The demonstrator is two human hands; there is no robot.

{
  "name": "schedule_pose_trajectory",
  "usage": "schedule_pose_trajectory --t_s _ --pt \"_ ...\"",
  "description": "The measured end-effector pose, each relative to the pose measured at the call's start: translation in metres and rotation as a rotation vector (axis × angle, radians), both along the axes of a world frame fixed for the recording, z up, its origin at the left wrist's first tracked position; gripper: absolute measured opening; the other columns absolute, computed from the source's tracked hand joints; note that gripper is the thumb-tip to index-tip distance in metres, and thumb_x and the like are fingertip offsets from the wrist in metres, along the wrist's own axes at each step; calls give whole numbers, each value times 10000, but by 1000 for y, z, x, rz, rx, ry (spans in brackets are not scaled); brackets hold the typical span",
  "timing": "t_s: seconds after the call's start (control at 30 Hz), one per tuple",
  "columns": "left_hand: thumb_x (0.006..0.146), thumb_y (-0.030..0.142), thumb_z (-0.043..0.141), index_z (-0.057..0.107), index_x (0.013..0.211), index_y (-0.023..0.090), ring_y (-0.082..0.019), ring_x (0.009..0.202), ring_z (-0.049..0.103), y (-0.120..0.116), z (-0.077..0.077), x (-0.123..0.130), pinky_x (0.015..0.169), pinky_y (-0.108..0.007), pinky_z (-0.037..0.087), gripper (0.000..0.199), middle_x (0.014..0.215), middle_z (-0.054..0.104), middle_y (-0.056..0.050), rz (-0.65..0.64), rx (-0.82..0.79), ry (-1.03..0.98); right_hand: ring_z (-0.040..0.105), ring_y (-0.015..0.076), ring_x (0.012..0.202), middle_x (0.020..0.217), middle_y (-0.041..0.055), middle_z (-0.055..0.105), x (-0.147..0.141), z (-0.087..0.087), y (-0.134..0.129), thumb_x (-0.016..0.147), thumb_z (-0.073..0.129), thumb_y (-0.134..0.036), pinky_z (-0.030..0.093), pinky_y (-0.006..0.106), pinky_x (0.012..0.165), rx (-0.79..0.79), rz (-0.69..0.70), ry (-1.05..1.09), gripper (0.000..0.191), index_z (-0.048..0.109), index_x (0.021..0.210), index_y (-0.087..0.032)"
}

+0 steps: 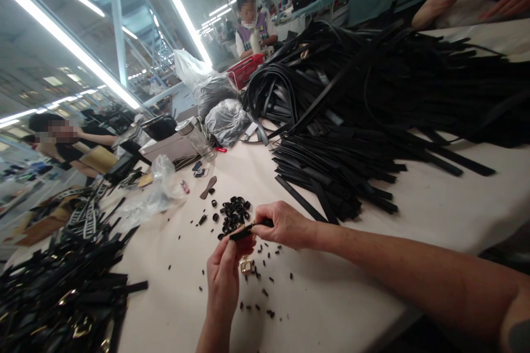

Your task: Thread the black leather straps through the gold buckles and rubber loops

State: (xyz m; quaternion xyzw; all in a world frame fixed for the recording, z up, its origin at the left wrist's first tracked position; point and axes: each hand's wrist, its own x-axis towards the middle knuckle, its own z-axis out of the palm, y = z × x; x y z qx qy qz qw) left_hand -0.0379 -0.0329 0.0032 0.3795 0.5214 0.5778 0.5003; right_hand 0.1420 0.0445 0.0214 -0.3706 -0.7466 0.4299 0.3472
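My left hand [223,273] pinches a short black strap [241,233] between thumb and fingers, above the table. My right hand [285,224] is closed at the strap's other end, with a dark piece showing under its fingers; whether that is more strap or a tool handle I cannot tell. Just below the hands is a gold-coloured buckle [247,266]; whether it hangs from the strap or lies on the table is unclear. Behind the hands lies a small pile of black strap loops [235,210]. Tiny black bits [265,292] are scattered around and under the hands.
Long black straps [331,176] heap across the back right. More black straps with gold buckles [62,298] pile at front left. A glass bottle [196,138], plastic bags [227,121] and a brown leather piece [208,187] lie beyond. Co-workers sit around; one's hands [439,5] hold a strap.
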Motion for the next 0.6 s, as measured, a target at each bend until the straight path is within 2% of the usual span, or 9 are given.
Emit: schedule_pose_trajectory --t_s 0.13,0.23,0.3,0.37,0.47,0.6 --pt "761 609 682 750 896 118 -211 694 667 2 0 -8 656 -299 549 513 796 727 -134 -69 -44 -130 434 75 539 590 -36 540 0 1 -3 759 639 -213 298 192 499 -65 68 51 105 629 685 -140" --pt "762 470 752 728 966 163 -153 636 619 0 2 -8 600 -238 510 370 729 695 -66 -128 -55 -70 433 76 538 593 -34 538 1 2 -7 768 642 -240 305 184 491 -125 138 88 123 631 707 -134" --pt "758 365 782 679 1100 223 -126 642 592 -1 3 -7 585 -216 490 385 827 688 -36 -193 -66 -4 455 79 552 612 -27 565 1 2 -8 771 631 -230 328 183 505 -171 202 102 107 641 726 -133" --pt "758 339 784 641 1168 244 -125 677 587 -3 2 -6 592 -219 488 445 939 677 -43 -257 -85 43 479 84 569 627 -24 587 1 2 -9 761 620 -196 347 184 522 -195 257 95 73 648 733 -134" --pt "706 299 825 674 1041 206 -120 672 570 -3 2 -6 587 -209 469 379 864 658 -32 -288 -101 64 477 81 577 623 -34 573 3 2 -7 743 635 -177 346 178 524 -167 309 70 43 649 739 -136" --pt "689 298 831 651 787 164 -103 588 524 -2 8 -9 555 -198 425 244 666 602 2 -274 -116 93 467 78 550 600 -34 555 9 7 -3 818 616 -259 327 180 509 -139 351 26 147 629 741 -135"
